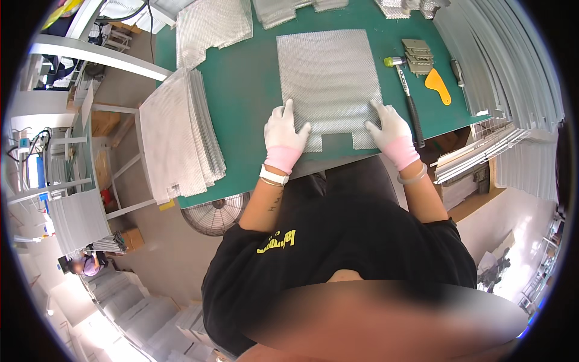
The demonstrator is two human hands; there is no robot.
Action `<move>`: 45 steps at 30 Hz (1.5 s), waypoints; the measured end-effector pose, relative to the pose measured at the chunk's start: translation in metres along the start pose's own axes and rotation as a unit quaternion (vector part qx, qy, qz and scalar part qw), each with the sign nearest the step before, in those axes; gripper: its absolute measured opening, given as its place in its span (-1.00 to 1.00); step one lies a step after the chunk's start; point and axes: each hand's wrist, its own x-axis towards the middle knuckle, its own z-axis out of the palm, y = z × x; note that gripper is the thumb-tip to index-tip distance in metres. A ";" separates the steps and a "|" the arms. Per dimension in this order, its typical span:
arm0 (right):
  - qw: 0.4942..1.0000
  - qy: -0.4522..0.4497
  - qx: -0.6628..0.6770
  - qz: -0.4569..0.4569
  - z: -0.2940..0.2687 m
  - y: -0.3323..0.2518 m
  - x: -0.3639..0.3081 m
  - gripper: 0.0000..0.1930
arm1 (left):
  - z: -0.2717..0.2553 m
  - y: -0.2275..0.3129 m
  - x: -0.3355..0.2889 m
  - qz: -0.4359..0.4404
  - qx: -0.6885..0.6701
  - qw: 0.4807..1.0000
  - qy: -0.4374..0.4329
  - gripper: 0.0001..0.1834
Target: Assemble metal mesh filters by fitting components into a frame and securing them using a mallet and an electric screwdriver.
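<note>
A silver-grey mesh sheet (pixel 329 78) lies flat on the green tabletop (pixel 247 84), with a rectangular notch in its near edge. My left hand (pixel 284 136), in a white glove with a pink cuff, rests at the sheet's near left corner. Its index finger and thumb are spread, touching the mesh. At the near right corner is my right hand (pixel 392 134), gloved alike, its fingers and thumb also apart on the sheet's edge. Neither hand shows a closed grip; the undersides of the fingers are hidden.
A stack of mesh sheets (pixel 181 136) overhangs the table's left edge. More mesh pieces (pixel 214 27) lie at the back. On the right are a hammer (pixel 408 99), a yellow scraper (pixel 438 87), beige blocks (pixel 418 57), a dark-handled tool (pixel 458 72) and long grey strips (pixel 500 60). A fan (pixel 217 214) stands below.
</note>
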 end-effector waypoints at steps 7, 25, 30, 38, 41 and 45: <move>0.996 -0.048 -0.072 0.031 -0.006 -0.003 0.004 -0.42 | -0.001 0.002 0.003 -0.023 -0.017 0.999 -0.021 -0.22; 0.978 -0.117 -0.128 0.113 -0.047 -0.086 0.373 -0.27 | -0.030 -0.032 -0.018 0.047 0.139 0.984 -0.100 -0.31; 0.972 -0.037 -0.172 0.153 -0.053 -0.113 0.372 -0.30 | -0.044 -0.035 -0.007 0.050 0.149 0.978 -0.141 -0.28; 0.973 0.205 0.101 0.032 -0.089 -0.096 0.374 -0.08 | -0.062 -0.028 -0.012 0.067 0.071 0.994 0.042 -0.10; 0.986 -0.016 -0.123 0.116 -0.085 -0.095 0.377 -0.04 | -0.061 -0.031 -0.022 0.056 0.050 0.994 0.077 -0.06; 0.988 0.025 -0.059 0.137 -0.073 -0.088 0.385 -0.10 | -0.061 -0.032 -0.033 0.035 0.033 0.995 0.083 -0.06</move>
